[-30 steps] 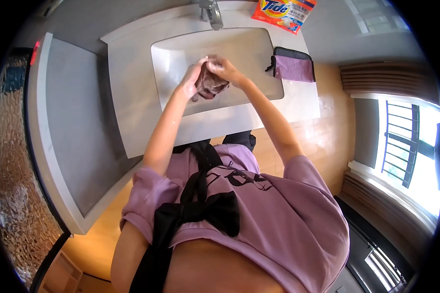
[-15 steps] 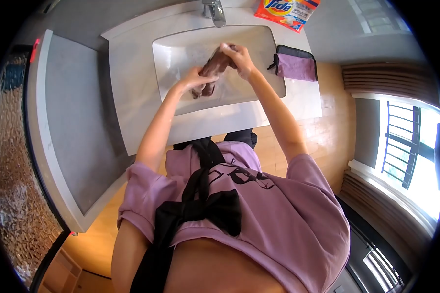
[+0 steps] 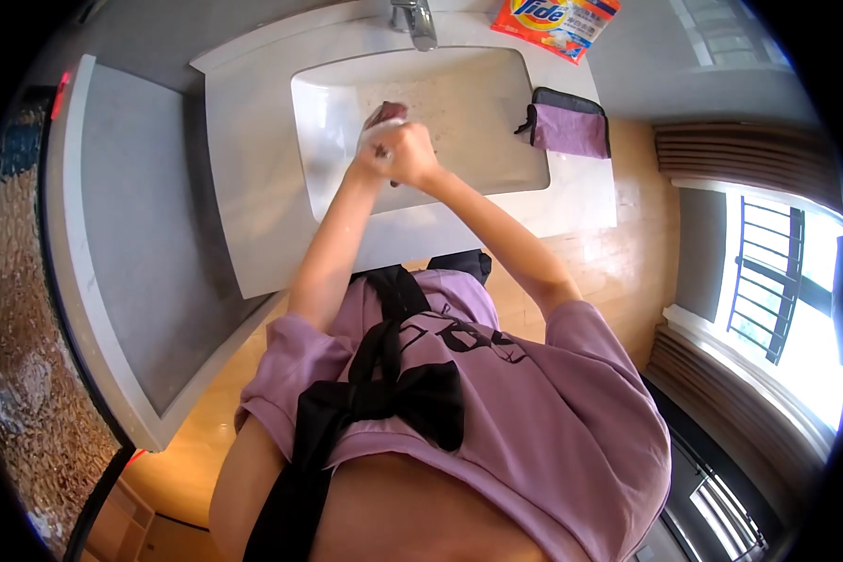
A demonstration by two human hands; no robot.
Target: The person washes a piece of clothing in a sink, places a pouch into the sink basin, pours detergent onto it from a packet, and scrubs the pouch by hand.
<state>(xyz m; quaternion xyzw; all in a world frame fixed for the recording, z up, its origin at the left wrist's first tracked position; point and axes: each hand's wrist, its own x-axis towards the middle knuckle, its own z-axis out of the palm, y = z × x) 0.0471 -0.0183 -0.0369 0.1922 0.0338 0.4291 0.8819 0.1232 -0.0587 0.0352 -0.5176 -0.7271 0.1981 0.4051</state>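
Brown cloth (image 3: 387,113), freshly bunched.
Your left hand (image 3: 369,161) and right hand (image 3: 409,155) have closed together, clenching it above the sink (image 3: 487,126), seemingly rubbing.

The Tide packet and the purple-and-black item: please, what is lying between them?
In the head view, only a bare strip of white countertop lies between the Tide packet and purple-and-black item.

The brand name "Tide" (image 3: 540,12) can be read in blue letters over a yellow round on the orange packet (image 3: 573,49), which lies on the counter (image 3: 585,199) (its top edge runs out of view). Beside the name stand smaller Chinese characters (image 3: 583,25), too small to make out surely. Black lettering (image 3: 465,340) on the purple shirt (image 3: 543,403) is creased and unreadable.
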